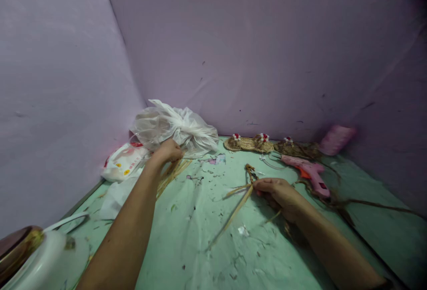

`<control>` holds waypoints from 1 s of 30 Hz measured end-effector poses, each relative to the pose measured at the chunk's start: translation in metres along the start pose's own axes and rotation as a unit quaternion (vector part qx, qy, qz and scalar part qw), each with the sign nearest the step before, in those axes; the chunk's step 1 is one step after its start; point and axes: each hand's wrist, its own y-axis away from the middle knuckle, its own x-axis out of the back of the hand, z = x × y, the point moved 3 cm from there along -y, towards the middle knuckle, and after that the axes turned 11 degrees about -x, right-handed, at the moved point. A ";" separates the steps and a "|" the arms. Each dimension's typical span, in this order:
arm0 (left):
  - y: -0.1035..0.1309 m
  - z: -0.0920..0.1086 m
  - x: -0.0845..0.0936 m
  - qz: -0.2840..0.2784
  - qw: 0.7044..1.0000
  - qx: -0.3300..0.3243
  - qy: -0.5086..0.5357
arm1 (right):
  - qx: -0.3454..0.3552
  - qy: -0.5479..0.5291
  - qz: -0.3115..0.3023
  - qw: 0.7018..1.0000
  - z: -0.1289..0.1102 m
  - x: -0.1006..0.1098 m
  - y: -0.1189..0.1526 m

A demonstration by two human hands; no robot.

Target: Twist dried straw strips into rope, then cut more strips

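My right hand (275,194) pinches a braid of plant fibre (250,174). Its short plaited end points away from me, and loose pale strands (235,212) fan out to the left over the table. My left hand (168,151) reaches to the back left, in front of a white plastic bag. Its fingers are curled at the upper end of a bundle of pale straw strips (171,176), closed on some of them; the fingertips are partly hidden. My left forearm covers part of that bundle.
A pink glue gun (312,174) lies on the right with its cord. Woven straw soles with red and white beads (250,144) line the back wall near a pink spool (337,139). Tied plastic bag (180,125), wipes pack (125,163) and white container (50,259) stand left.
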 end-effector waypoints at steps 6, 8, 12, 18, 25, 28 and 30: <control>0.024 0.038 0.024 -0.006 0.998 -0.064 0.025 | 0.000 -0.018 -0.002 1.000 -0.002 -0.001 0.003; 0.027 0.051 0.015 -0.032 0.993 -0.095 0.055 | -0.001 -0.021 0.007 1.000 -0.002 -0.001 0.003; 0.026 0.080 -0.033 -0.101 0.979 -0.147 0.096 | 0.016 -0.028 0.008 0.999 -0.003 0.000 0.002; 0.035 0.107 -0.105 -0.137 0.974 -0.154 0.090 | 0.016 -0.045 0.009 0.999 -0.002 0.001 0.000; 0.034 0.107 -0.124 -0.121 0.967 -0.156 0.160 | 0.029 -0.042 0.011 0.999 -0.001 0.002 -0.004; 0.035 0.110 -0.126 -0.132 0.966 -0.144 0.171 | 0.030 -0.041 0.013 0.999 -0.001 0.002 -0.004; 0.035 0.111 -0.126 -0.138 0.966 -0.133 0.172 | 0.035 -0.035 0.012 0.999 -0.001 0.001 -0.004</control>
